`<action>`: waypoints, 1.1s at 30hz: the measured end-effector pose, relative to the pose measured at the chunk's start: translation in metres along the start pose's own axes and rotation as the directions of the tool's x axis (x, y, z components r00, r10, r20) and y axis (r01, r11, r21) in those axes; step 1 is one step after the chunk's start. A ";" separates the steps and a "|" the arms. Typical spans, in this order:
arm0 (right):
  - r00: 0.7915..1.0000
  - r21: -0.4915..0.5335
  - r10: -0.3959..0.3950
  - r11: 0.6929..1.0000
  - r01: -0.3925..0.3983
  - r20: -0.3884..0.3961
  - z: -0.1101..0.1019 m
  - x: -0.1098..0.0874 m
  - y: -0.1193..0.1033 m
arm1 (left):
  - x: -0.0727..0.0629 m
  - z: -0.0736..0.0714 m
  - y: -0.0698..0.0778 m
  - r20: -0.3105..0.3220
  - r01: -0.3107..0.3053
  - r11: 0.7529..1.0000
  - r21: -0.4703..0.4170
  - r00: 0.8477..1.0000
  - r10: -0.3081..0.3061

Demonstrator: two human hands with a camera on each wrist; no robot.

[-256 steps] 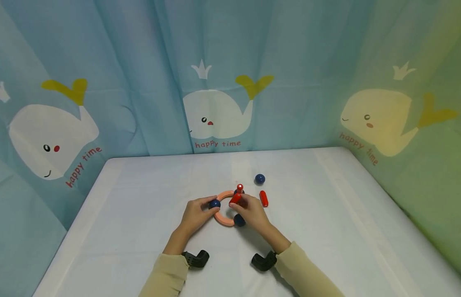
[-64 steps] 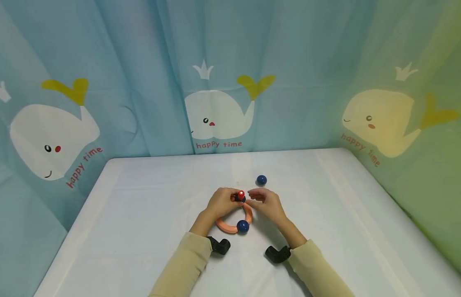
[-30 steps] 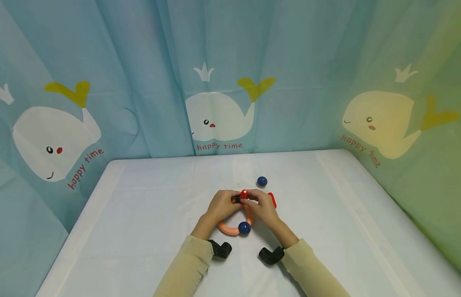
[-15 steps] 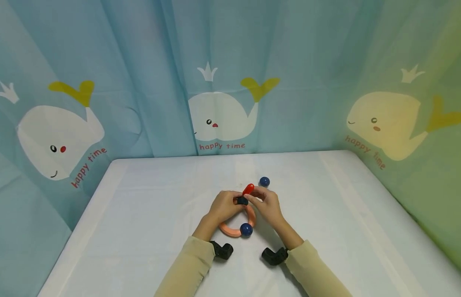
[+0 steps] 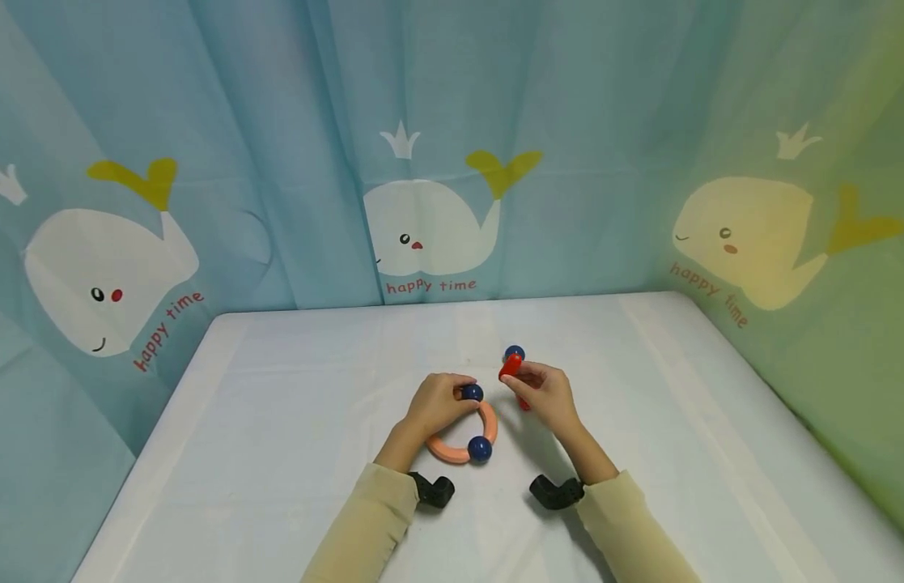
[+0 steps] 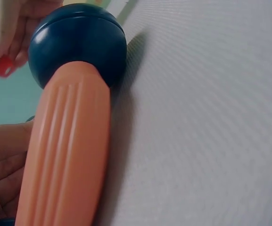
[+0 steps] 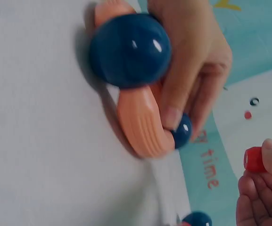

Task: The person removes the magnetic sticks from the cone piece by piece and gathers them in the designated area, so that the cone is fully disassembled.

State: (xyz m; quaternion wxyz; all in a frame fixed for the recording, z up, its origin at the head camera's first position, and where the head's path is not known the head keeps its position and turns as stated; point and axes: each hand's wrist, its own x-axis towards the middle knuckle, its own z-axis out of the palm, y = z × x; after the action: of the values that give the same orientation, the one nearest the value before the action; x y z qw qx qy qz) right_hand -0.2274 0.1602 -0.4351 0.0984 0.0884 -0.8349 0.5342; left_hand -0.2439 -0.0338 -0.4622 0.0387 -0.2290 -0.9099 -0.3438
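Note:
A ring of orange curved pieces [image 5: 449,454] joined by blue balls lies on the table. At its far side my left hand [image 5: 435,407] pinches one blue ball [image 5: 472,393] between thumb and fingers. The near blue ball [image 5: 479,449] of the ring shows large in the left wrist view, with a grooved orange piece [image 6: 62,155] running from it. My left hand covers the ring's left part in the head view. To the right, apart from the ring, my right hand [image 5: 549,397] pinches a short red rod [image 5: 510,367] in the air.
A loose blue ball [image 5: 515,352] sits behind the red rod, partly covered by it. Another red rod [image 5: 524,404] lies below my right hand, mostly hidden. White cloth covers the table [image 5: 291,389]; a whale-print curtain [image 5: 604,162] stands behind it.
The red rod that stood on the far ball is off it, and my right hand has carried it rightward. Earlier, the ring shifted slightly and my left hand moved from its left ball to the far one.

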 end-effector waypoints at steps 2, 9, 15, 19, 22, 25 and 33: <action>0.999 -0.011 0.038 0.999 -0.038 0.009 -0.007 0.000 0.000 | 0.000 0.000 0.000 0.002 0.001 1.000 -0.003 1.000 -0.001; 0.991 -0.072 0.124 0.990 -0.120 0.055 -0.035 0.003 0.006 | -0.001 0.000 0.002 0.015 0.040 0.999 -0.010 0.999 -0.040; 0.978 -0.108 0.184 0.979 -0.173 0.095 -0.054 0.005 0.010 | -0.001 0.001 0.001 0.003 0.032 0.999 -0.013 0.999 -0.032; 0.964 -0.174 0.225 0.964 -0.199 0.141 -0.064 0.006 0.016 | -0.001 0.001 0.000 0.001 0.031 0.999 -0.012 1.000 -0.031; 0.955 -0.216 0.254 0.951 -0.219 0.151 -0.070 0.006 0.021 | -0.001 0.003 -0.001 0.003 0.041 0.999 -0.014 0.999 -0.041; 0.949 -0.230 0.275 0.944 -0.236 0.152 -0.073 0.006 0.024 | -0.001 0.003 -0.001 0.001 0.047 0.999 -0.015 0.999 -0.047; 0.921 -0.273 0.356 0.912 -0.306 0.157 -0.077 0.004 0.027 | -0.001 0.003 0.000 -0.004 0.043 0.999 -0.023 0.999 -0.044</action>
State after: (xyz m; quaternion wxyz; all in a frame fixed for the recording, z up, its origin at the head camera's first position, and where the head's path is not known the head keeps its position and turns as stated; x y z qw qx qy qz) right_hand -0.2328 0.2416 -0.4259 -0.0696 -0.0137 -0.9024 0.4251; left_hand -0.2425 -0.0320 -0.4645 0.0308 -0.2087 -0.9106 -0.3553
